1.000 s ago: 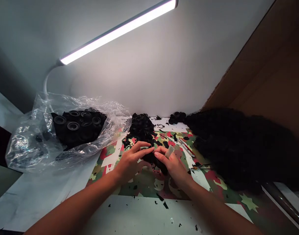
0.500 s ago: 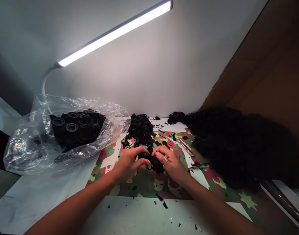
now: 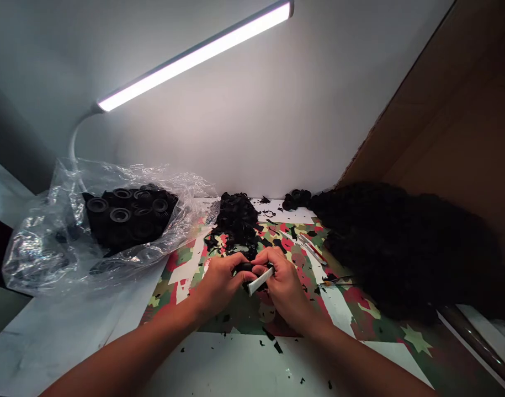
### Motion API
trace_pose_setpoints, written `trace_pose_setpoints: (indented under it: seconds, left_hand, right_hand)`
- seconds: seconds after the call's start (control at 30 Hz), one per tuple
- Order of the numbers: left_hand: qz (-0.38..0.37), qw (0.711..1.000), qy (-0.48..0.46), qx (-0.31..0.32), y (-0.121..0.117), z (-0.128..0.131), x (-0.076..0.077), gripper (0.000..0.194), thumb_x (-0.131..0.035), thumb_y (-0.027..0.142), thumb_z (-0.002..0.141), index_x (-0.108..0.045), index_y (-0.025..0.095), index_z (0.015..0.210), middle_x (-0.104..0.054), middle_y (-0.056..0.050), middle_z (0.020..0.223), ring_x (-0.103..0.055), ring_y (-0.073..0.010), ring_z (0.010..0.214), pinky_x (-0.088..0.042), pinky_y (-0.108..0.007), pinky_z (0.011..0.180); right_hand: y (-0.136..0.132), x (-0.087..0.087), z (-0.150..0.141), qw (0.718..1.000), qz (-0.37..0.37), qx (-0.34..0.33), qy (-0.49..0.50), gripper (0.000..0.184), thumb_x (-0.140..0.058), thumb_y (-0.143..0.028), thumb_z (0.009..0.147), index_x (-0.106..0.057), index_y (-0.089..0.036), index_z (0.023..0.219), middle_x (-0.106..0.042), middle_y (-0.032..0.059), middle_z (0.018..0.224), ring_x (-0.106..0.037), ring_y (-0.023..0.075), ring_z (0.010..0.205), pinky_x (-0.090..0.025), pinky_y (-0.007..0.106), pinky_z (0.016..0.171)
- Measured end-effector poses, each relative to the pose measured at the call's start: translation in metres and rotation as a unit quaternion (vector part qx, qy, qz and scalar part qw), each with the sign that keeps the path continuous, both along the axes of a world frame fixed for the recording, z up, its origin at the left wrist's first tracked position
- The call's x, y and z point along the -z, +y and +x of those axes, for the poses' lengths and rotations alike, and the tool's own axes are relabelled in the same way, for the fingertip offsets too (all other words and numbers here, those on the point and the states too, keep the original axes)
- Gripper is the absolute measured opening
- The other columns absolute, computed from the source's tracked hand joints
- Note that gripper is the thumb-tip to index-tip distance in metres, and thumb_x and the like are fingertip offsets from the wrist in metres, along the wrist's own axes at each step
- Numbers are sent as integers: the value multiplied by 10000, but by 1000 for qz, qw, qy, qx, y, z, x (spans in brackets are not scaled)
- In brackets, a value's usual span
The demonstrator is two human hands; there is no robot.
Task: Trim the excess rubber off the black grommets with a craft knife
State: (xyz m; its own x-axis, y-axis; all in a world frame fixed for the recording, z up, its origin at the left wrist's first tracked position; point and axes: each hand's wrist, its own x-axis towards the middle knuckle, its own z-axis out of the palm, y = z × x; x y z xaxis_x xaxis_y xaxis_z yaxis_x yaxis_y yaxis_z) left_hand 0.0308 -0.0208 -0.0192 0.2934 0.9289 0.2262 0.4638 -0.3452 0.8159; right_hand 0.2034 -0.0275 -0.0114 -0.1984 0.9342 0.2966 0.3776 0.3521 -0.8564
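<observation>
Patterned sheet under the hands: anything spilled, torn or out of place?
Loose black scraps dot the pale surface before the patterned sheet; they look stray, since a black heap lies farther back. Whether the white patches are tears, I cannot tell.

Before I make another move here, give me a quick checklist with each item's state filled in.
1. Left hand has the black piece between thumb and finger: ok.
2. Pale strip is in the right hand: ok, its end sticks out past the fingers.
3. Lamp is lit: ok.
4. Red tool is away from both hands: ok, it lies beyond the right one.
5. Work surface is free of loose scraps: not ok, black bits are scattered near the forearms.
6. Black piece's edge is clean: cannot tell, the fingers cover much of it.
</observation>
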Motion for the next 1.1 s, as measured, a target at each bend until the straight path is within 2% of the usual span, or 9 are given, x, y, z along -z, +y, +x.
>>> trace_pose_setpoints:
  seconds: [0.17,0.27,0.43,0.6,0.67,0.77,0.87,0.97,1.1]
  left_hand:
    - [27,999,19,2,-8,5,-1,74,-611,203,888,-650,183,828,-647,47,652,-545,-106,574,-408,-206,582]
    - [114,991,63,14,-8,9,1,149,-541,199,934,-619,178,809,-636,27,670,-543,-114,575,-408,-214,560]
    - [386,911,142,33,-3,10,3,289,-420,159,993,-567,177,745,-565,0,588,-482,-149,544,-405,-263,540]
    - [470,877,43,88,-17,4,-11,93,-560,185,953,-619,126,994,-620,-31,639,-564,-178,606,-479,-303,602]
    - [397,913,-55,78,-21,1,-15,218,-621,261,934,-608,140,1115,-699,-63,761,-636,-189,695,-515,-303,654]
    - [172,975,-139,26,-15,-4,-11,259,-701,328,881,-626,212,1100,-766,-59,946,-686,-185,779,-527,-284,703]
    - [21,982,-185,23,-4,-8,-4,231,-736,336,846,-656,221,1029,-772,-52,1017,-693,-210,885,-519,-304,790]
    - [-36,976,-214,36,1,-9,0,244,-721,339,853,-673,218,1059,-754,-68,1076,-676,-227,956,-504,-324,847]
    - [3,967,-253,30,3,-8,0,285,-767,362,805,-731,215,1046,-672,-101,1184,-604,-258,1094,-484,-328,901]
  right_hand:
    - [2,0,2,1000,-17,2,-27,217,-421,-28,768,-496,-227,728,-520,-1,758,-494,186,781,-388,291,666]
    - [4,0,4,999,-25,2,-46,227,-393,-9,702,-468,-223,723,-497,-3,759,-464,178,745,-344,268,612]
    - [8,3,3,997,-25,-4,-68,212,-374,-12,673,-410,-218,710,-479,-10,725,-434,170,707,-296,260,593]
    - [32,12,23,989,-40,84,-112,175,-375,-59,761,-406,-226,722,-465,-19,676,-444,172,662,-310,259,597]
    - [43,15,35,986,-48,91,-128,171,-394,-69,779,-428,-224,715,-463,-19,649,-438,175,644,-304,266,602]
    - [50,17,43,985,-57,43,-158,166,-484,-59,719,-520,-210,660,-524,-7,647,-483,181,675,-315,272,632]
    - [45,14,41,982,-39,16,-184,161,-537,-104,745,-584,-202,627,-584,28,743,-525,200,764,-344,289,692]
    - [39,8,38,980,13,54,-191,162,-513,-119,776,-585,-200,655,-605,43,819,-539,196,772,-360,292,697]
    - [38,5,42,980,8,79,-184,133,-524,-148,798,-586,-210,697,-633,8,721,-541,180,680,-351,279,647]
